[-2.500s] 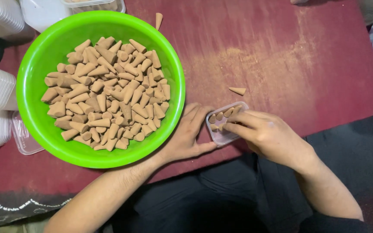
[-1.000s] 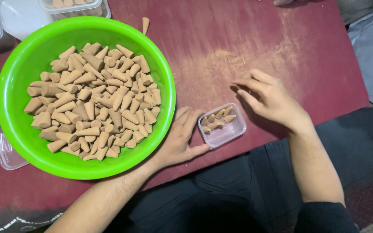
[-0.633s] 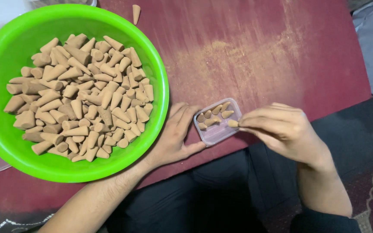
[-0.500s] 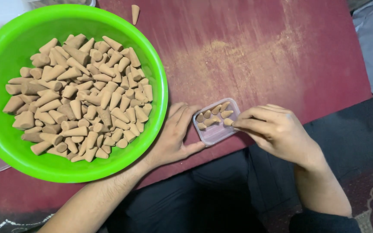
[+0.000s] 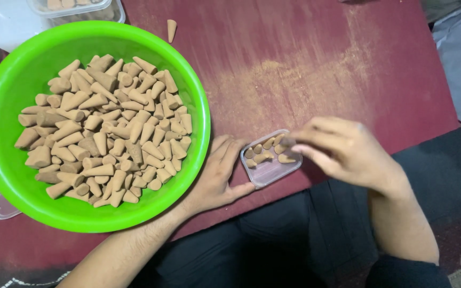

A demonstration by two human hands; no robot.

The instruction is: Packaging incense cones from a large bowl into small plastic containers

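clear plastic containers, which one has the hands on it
The small clear tray at the table's near edge: the left hand steadies its side and the right hand reaches over it. The other containers sit untouched beyond the green bowl.

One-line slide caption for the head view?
Right hand places a cone in a small clear plastic tray steadied by left hand, beside a green bowl.

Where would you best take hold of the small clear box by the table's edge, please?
Pinch the small clear box across its short sides, from above. It lies flat and open-topped with cones inside; the left hand already steadies its left side, so probably approach from the right.
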